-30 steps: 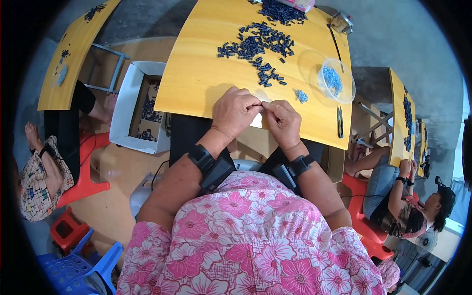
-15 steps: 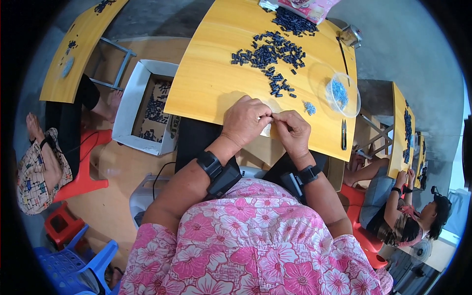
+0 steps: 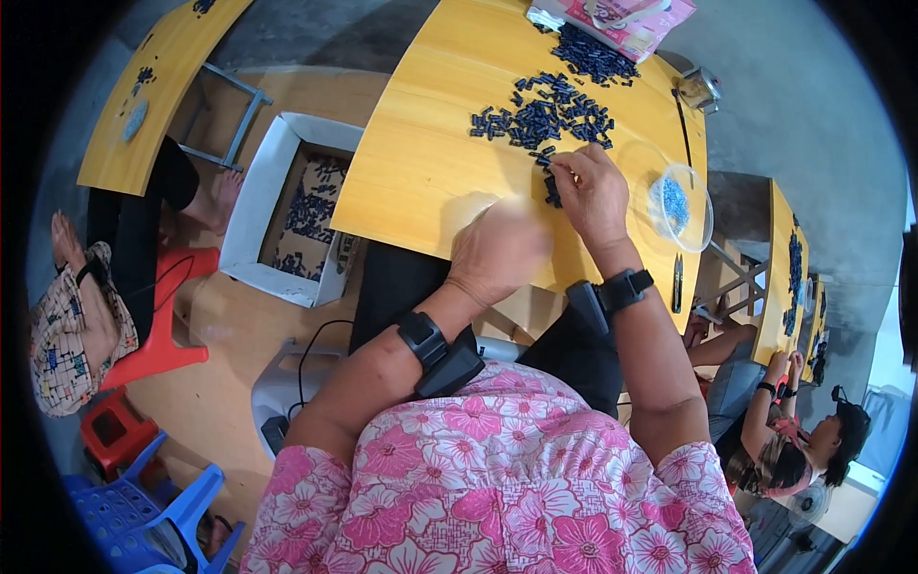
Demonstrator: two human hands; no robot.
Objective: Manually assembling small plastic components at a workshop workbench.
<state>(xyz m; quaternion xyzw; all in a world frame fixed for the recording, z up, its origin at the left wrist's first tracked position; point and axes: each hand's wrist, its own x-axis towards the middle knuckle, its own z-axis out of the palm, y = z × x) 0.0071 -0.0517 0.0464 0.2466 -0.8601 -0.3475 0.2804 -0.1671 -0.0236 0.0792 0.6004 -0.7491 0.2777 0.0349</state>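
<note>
My right hand (image 3: pixel 593 196) reaches over the yellow table, thumb and fingers pinched together at the near end of a spread of small black cylindrical pieces (image 3: pixel 545 120). Whether a piece sits between the fingertips is too small to make out. Just over the table's near edge, my left hand (image 3: pixel 499 249) is smeared, so its fingers and anything in them cannot be read. To the right of my right hand stands a clear round tub (image 3: pixel 706 222) holding small blue bits (image 3: pixel 672 203). A second heap of black pieces (image 3: pixel 595 55) lies farther back.
Dark snips (image 3: pixel 677 284) lie at the table's right edge, with a metal canister (image 3: pixel 701 89) and a pink bag (image 3: pixel 631 27) toward the back. On the floor at left is a white carton (image 3: pixel 247 215) with black pieces inside. Other people sit at tables on both sides.
My hands have parted: the right moved up and forward to the black pieces, while the left stayed near the table edge, shifting slightly right. The view has also shifted a little.
</note>
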